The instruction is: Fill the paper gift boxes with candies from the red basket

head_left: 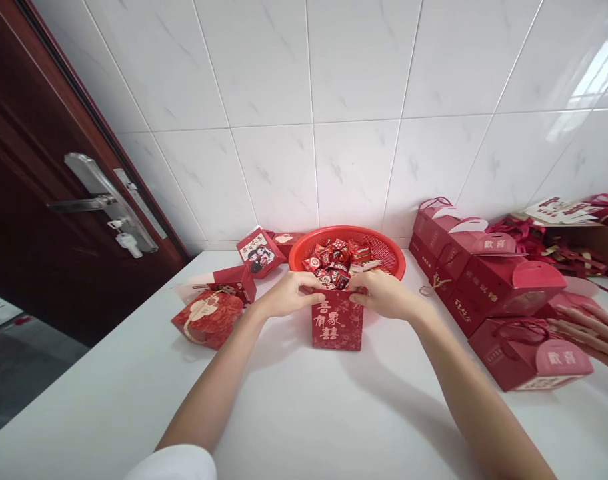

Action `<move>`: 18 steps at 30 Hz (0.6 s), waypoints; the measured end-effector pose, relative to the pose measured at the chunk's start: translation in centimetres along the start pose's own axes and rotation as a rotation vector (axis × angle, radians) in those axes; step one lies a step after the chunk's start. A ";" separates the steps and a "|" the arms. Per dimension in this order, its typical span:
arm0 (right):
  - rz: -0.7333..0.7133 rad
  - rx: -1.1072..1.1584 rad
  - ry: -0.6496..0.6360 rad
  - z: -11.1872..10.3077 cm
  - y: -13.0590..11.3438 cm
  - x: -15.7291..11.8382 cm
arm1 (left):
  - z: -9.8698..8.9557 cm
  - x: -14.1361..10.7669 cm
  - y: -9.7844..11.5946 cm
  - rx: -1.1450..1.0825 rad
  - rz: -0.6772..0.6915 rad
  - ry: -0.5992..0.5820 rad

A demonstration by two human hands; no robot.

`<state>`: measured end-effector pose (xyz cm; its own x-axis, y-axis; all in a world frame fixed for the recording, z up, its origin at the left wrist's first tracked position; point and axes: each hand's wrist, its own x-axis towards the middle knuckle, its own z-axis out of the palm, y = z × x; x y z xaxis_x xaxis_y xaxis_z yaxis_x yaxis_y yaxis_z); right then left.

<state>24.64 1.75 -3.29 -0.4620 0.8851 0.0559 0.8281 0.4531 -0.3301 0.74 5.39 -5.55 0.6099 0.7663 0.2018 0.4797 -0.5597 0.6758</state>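
Note:
A red gift box (337,327) with pale Chinese lettering stands upright on the white table in front of me. At its upper left edge, my left hand (288,293) pinches the cardboard between thumb and fingers. My right hand (381,293) grips the upper right edge in the same way. Just behind the box is a red plastic basket (397,257) heaped with wrapped candies (337,257). The box's inside is hidden from this angle.
Finished-looking red boxes (489,280) are stacked at the right, where another person's hand (591,333) touches one. Left of me lie an orange-red box (209,319) and a box with cartoon figures (260,252). A tiled wall (357,160) bounds the table; a door (44,133) is at left.

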 end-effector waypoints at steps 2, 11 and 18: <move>-0.006 0.004 -0.005 0.2 0.2 0.1 | 0.0 0.1 -0.3 -0.013 0.014 -0.002; -0.177 0.161 0.221 -2.4 0.5 -2.0 | -0.4 0.0 0.6 -0.293 0.116 0.039; -0.006 0.198 1.345 -8.3 2.2 -13.9 | -0.1 0.7 -0.2 -0.201 0.082 0.253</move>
<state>35.57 -8.67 3.01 0.2935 0.3532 0.8883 0.7156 0.5350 -0.4491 0.99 6.07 -5.43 0.4529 0.7897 0.4139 0.2860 -0.5683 0.7715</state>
